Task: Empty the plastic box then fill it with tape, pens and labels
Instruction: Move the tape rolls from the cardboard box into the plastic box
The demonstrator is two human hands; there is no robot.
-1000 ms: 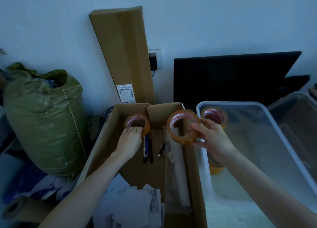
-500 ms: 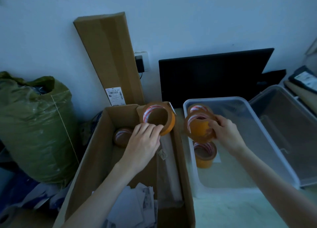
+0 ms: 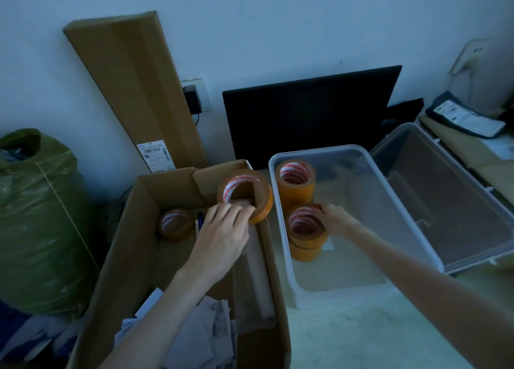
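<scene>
Two rolls of tape are in my hands. My left hand point(image 3: 222, 231) pinches a brown tape roll point(image 3: 246, 195) by its lower rim, holding it tilted above the right wall of the cardboard box point(image 3: 130, 246), close to the plastic box point(image 3: 361, 215). My right hand point(image 3: 335, 218) is inside the plastic box, fingers curled on the rim of the top roll point(image 3: 306, 224) of a short stack near the box's left wall. A taller tape stack point(image 3: 296, 185) stands in the far left corner of the plastic box, just behind the one I am touching. Another tape roll point(image 3: 175, 224) lies on the floor of the cardboard box, with a pen point(image 3: 199, 224) just beside it to the right, partly hidden by my left hand. Loose papers point(image 3: 194, 338) fill the near end of the cardboard box. The clear lid point(image 3: 450, 190) rests just right of the plastic box. Against the wall lean a long flat carton point(image 3: 133, 87) and a black panel point(image 3: 306, 115). A green sack point(image 3: 39, 218) sits to the left of the cardboard box.
</scene>
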